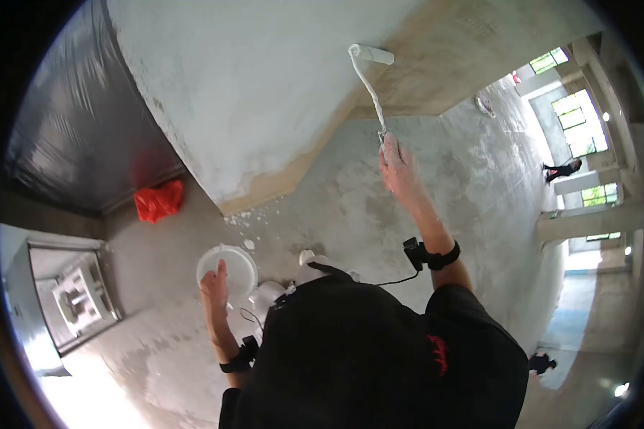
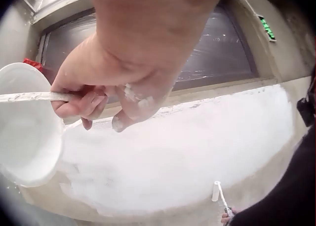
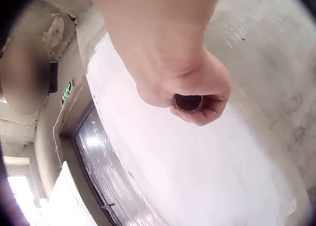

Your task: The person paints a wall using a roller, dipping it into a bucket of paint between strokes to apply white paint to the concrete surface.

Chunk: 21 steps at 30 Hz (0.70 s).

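Observation:
My right hand (image 1: pixel 399 170) grips the handle of a paint roller (image 1: pixel 373 54), its frame coated in white paint, with the roller sleeve against the wall. In the right wrist view, the handle's hollow end (image 3: pixel 188 102) pokes out of the curled fingers. Low on the left, my left hand (image 1: pixel 215 287) is over a white bucket (image 1: pixel 245 270). Seen from the left wrist, its fingers curl round a white paint-coated rod (image 2: pixel 30 96) that crosses in front of the bucket's opening, while the thumb stretches out. White smears mark that hand. Fresh white paint (image 2: pixel 168 157) covers much of the wall.
Plastic sheeting (image 1: pixel 64 114) covers a dark-framed panel beside the wall. A red bag (image 1: pixel 159 201) lies on the floor near the wall's corner. White flakes (image 1: pixel 248 244) are scattered by the bucket. Far off to the right, a person (image 1: pixel 562 170) is near the windows.

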Available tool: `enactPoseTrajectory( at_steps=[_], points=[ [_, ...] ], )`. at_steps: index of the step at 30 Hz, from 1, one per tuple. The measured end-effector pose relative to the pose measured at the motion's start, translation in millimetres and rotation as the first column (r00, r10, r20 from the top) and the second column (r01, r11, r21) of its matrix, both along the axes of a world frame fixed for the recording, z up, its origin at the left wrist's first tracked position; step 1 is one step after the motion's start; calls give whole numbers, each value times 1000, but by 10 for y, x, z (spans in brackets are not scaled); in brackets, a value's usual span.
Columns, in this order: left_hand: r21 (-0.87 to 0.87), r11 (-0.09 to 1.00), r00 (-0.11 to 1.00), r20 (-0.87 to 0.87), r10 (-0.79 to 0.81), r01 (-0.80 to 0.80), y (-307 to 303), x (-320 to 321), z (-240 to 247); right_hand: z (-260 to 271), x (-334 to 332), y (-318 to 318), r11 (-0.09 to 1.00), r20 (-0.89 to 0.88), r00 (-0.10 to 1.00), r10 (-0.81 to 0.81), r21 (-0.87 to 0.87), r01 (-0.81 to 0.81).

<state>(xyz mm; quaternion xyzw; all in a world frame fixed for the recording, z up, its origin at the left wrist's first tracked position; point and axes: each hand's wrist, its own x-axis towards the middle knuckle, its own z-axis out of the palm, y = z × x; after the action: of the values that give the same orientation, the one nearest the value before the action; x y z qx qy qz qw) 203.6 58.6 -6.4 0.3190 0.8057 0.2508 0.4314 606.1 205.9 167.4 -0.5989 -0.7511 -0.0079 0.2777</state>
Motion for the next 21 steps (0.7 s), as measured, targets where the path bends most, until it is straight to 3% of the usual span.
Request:
enactPoseTrajectory(
  at_steps=[1, 2, 5, 6, 8, 10, 11, 13, 16, 17, 20, 21],
  points=[
    [25, 1000, 1000, -23, -13, 14, 26, -4, 19, 75, -21, 17, 983, 195, 980, 46, 164, -78],
    [7, 998, 998, -15, -57, 57, 49, 2, 58, 165, -54, 50, 980, 172, 985, 28, 191, -62],
    [2, 989, 988, -51, -146, 146, 75, -33, 58, 543, -114, 200, 990, -74, 996, -52, 128, 61],
    [-5, 984, 982, -72, -176, 176, 110, -41, 88, 709, -136, 296, 998, -243, 968, -55, 18, 61],
    [-2, 985, 983, -58, -171, 172, 113, -18, 190, 1044, -167, 430, 999, -420, 907, -47, -40, 33],
    [102, 974, 978, -66, -196, 202, 86, -20, 148, 1402, -189, 551, 998, -435, 900, -34, 40, 57],
    [70, 973, 973, -86, -212, 218, 99, -6, 247, 1589, -197, 615, 995, -443, 896, -20, 83, 63],
    [14, 978, 974, -88, -207, 209, 99, -22, 347, 1968, -203, 768, 997, -585, 808, -74, -16, 80],
    [71, 974, 973, -100, -206, 214, 115, -131, 108, 2346, -78, 1179, 987, -527, 849, 16, 145, 72],
    [67, 981, 981, -73, -179, 184, 104, -91, 245, 2475, -53, 1270, 979, -501, 864, 38, 193, 69],
    [79, 983, 985, -61, -163, 167, 119, -93, 290, 2971, -92, 1383, 866, -312, 935, 169, 500, 10],
    [53, 980, 979, -81, -186, 191, 117, -114, 237, 3163, -135, 1368, 869, -310, 940, 141, 494, 32]
  ],
)
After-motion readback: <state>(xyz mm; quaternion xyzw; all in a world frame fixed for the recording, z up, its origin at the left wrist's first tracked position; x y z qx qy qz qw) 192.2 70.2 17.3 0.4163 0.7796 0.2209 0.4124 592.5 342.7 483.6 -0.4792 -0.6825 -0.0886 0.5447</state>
